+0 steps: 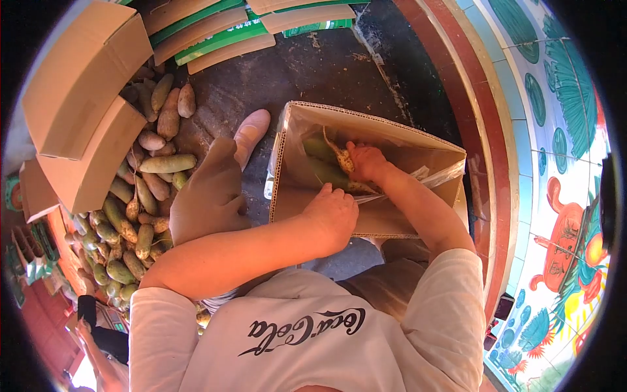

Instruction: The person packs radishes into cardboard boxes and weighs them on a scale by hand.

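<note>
The right hand (367,162) is inside the open cardboard box (405,147), its fingers bent closely around a yellowish, spotted, tapered vegetable (343,159) with a thin tail. The left hand (332,219) is at the box's near side, fingers curled; whether they pinch anything, I cannot tell. Green vegetables (318,150) lie inside the box, and a clear plastic liner (449,172) bunches toward its right side. Placing each piece gently, tail unbent and liner spread against the walls, would probably limit bruising and snags. A pile of similar vegetables (157,186) lies left of the box. The shirt (287,366), nearer the wearer than the box, reads "Coca Cola"; white characters on the green cartons (222,42) beyond it are too small to read.
</note>
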`<act>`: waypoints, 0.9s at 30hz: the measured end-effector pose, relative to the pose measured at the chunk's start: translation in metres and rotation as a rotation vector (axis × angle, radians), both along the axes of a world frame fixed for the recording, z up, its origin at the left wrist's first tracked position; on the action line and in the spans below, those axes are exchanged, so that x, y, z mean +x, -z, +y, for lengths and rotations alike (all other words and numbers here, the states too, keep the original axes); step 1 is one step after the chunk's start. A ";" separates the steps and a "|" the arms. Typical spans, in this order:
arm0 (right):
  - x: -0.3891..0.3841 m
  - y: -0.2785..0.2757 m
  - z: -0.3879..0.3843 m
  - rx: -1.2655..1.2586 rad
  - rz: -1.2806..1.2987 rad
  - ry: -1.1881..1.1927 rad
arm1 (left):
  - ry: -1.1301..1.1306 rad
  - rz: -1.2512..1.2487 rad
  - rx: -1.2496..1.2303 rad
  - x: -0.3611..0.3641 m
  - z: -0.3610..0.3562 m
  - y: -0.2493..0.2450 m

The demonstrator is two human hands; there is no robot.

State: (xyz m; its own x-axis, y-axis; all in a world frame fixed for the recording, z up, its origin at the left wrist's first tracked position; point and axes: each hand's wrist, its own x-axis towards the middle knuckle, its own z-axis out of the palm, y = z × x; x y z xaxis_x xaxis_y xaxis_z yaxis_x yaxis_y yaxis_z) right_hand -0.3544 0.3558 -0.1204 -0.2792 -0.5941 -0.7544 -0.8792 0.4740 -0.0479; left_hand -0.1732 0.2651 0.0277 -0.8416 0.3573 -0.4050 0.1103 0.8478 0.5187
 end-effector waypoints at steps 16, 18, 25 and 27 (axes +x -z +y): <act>0.002 -0.002 0.007 -0.051 0.073 0.032 | -0.028 0.140 -0.007 0.003 0.001 0.004; 0.003 0.001 0.008 -0.035 0.032 0.054 | -0.006 0.132 -0.020 0.003 0.002 0.004; 0.005 -0.035 0.006 -0.165 -0.037 0.008 | 0.023 0.044 -0.025 0.000 -0.001 -0.001; 0.004 -0.058 0.004 -0.262 -0.116 0.070 | 0.021 0.042 -0.018 0.001 -0.001 0.000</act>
State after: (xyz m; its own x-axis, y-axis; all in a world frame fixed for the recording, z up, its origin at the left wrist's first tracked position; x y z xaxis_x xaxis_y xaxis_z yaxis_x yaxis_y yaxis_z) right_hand -0.3505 0.3598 -0.0628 -0.2475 -0.7552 -0.6070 -0.8263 0.4917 -0.2748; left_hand -0.1726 0.2636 0.0275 -0.8503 0.3680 -0.3764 0.1495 0.8544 0.4976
